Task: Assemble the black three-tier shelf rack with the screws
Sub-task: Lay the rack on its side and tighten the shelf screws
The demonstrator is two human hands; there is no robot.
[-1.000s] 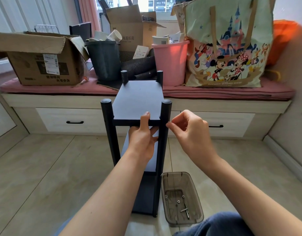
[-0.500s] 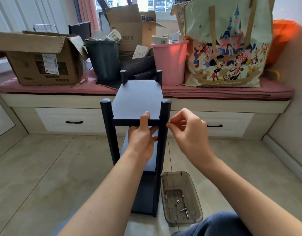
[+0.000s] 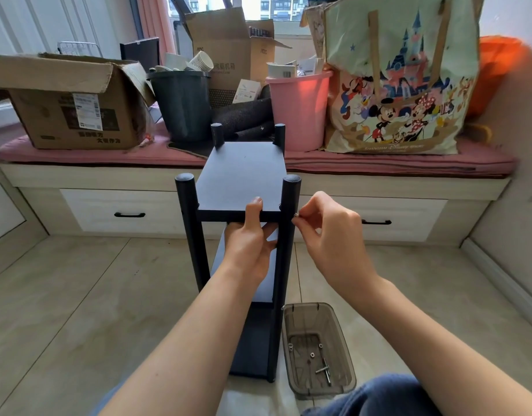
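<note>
Since the clear plastic tray (image 3: 318, 349) lies nearest, on the floor just right of the rack's foot, it is logged first: a few small screws or nuts (image 3: 312, 354) and a cross-shaped metal tool (image 3: 324, 370), loose; likely slippery and easily dropped.

The black three-tier shelf rack (image 3: 243, 235) stands upright on the tiled floor (image 3: 78, 295), between the knees and the window bench (image 3: 138, 178). Judged stiff and light, panel boards on round posts; best steadied at a shelf edge close to the joint being worked.

Left hand (image 3: 249, 244): thumb on top of the upper shelf's near edge, fingers (image 3: 269, 234) under it, gripping the board.

Right hand (image 3: 324, 232): fingertips pinching a small silvery screw (image 3: 296, 216) against the near right post (image 3: 288, 235), level with the top shelf. Thread engagement cannot be told.

On the bench: open cardboard box (image 3: 69, 112) with shipping label, print unreadable; dark bucket (image 3: 183, 103); rear carton (image 3: 228, 49) marked "AOC"; pink bucket (image 3: 297, 109); tote bag (image 3: 399, 85) reading "Shanghai Disney Resort".
</note>
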